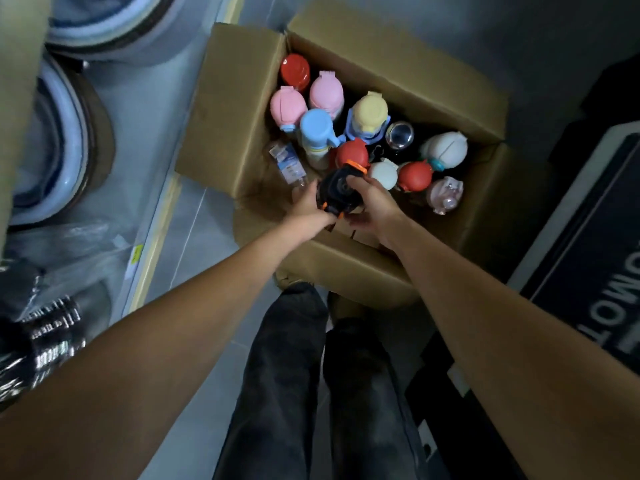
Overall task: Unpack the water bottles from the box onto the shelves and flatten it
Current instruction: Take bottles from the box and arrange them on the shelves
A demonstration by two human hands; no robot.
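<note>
An open cardboard box stands on the floor in front of my legs, with several water bottles upright inside: pink, red, light blue, yellow and white lids show. Over the box's near side, both hands hold a black bottle with orange trim. My left hand grips its left side. My right hand curls round its right side and lid. The bottle's body is hidden below the hands.
Shelves on the left carry large round blue-rimmed containers and plastic-wrapped goods. A yellow-edged shelf lip runs beside the box. A dark mat with white lettering lies at the right. My legs stand just behind the box.
</note>
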